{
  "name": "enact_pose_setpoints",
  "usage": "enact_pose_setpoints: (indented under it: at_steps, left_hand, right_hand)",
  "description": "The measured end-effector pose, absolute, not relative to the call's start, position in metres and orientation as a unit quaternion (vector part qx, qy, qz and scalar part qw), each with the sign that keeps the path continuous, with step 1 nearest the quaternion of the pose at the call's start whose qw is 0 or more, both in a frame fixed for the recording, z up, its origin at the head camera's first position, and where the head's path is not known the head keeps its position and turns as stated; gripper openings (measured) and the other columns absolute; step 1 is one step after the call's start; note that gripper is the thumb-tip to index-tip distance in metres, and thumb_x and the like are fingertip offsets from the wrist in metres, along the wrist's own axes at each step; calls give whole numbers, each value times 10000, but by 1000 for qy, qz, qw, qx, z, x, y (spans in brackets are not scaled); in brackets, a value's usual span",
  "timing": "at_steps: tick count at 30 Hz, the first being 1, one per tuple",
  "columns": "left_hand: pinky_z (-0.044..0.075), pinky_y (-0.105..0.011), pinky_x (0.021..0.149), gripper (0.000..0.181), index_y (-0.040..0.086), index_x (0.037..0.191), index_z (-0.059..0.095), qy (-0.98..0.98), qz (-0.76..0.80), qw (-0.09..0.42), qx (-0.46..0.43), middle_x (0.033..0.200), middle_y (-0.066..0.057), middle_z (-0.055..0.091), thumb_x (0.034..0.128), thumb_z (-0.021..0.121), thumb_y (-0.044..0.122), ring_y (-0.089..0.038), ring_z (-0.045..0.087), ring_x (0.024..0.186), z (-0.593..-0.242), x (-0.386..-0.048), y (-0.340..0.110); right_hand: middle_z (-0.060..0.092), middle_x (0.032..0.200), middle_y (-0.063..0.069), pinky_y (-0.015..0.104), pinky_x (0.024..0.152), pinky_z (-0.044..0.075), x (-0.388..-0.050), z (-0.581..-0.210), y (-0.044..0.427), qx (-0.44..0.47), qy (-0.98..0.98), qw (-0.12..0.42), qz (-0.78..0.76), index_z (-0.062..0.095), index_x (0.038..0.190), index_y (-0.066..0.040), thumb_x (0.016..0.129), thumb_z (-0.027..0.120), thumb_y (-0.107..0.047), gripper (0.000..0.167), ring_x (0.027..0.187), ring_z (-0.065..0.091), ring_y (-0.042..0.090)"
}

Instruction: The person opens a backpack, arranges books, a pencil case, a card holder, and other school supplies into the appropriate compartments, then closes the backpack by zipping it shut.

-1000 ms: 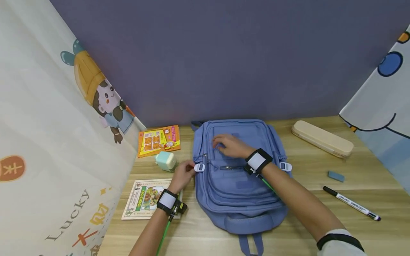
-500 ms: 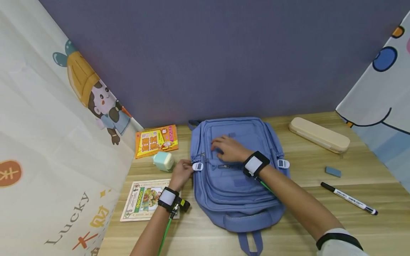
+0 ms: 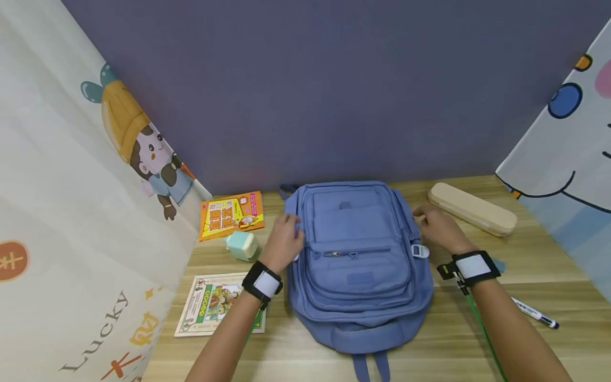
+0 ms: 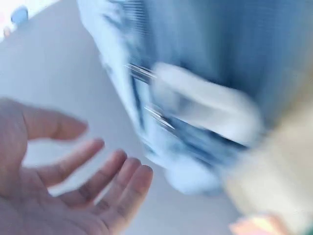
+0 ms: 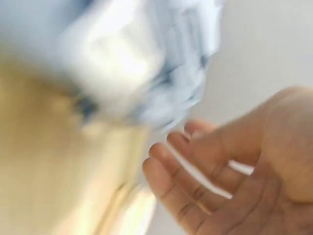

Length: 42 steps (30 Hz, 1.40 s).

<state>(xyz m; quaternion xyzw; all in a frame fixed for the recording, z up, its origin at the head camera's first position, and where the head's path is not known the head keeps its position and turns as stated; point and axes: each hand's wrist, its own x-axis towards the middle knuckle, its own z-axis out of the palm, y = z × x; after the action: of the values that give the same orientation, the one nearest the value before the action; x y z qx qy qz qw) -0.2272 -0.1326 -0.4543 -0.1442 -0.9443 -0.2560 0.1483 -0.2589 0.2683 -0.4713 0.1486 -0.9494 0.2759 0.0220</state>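
On woodgrain table, backpack, grey-violet backdrop behind; left hand, right hand, grips half-spread, empty.

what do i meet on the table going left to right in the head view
Orange booklet → backpack → beige pencil case → marker. Left out, as their spans overlap others: picture book, small box, blue block.

The backpack is blue, its side buckle white. On the tan, wood-grained table, an orange-and-yellow booklet lies at the far left corner, a cream case toward the far right corner, a white-and-black marker nearer the right edge.
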Motion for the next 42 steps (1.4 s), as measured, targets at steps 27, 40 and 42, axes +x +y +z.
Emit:
enact_pose_setpoints:
  at_steps: [27,40,42]
  left_hand:
    - [15,-823,1225,888,426,1693,217,-944,-56,-148,-290,1816,31,44,955,590,753,-331,-34,1680,-465,-260,-17]
    - [104,-821,1223,831,515,1655,243,-921,-22,-154,-357,1808,102,47,937,509,837,-307,-53,1679,-465,-222,37]
    - [112,-821,1221,823,521,1651,248,-925,-17,-147,-351,1806,113,49,938,511,835,-305,-48,1680,-467,-223,38]
  right_hand:
    - [750,1075,207,223,727,499,-223,-523,291,86,-900,-41,426,728,1135,48,1038,655,-128,214,875,631,83]
    - [763,1055,178,227,766,523,-219,-536,293,88,-914,27,396,712,1107,5,1037,693,-150,171,918,675,115]
    - [762,1000,158,232,749,527,-219,-534,294,102,-916,33,387,711,1100,21,1029,698,-130,167,883,669,92]
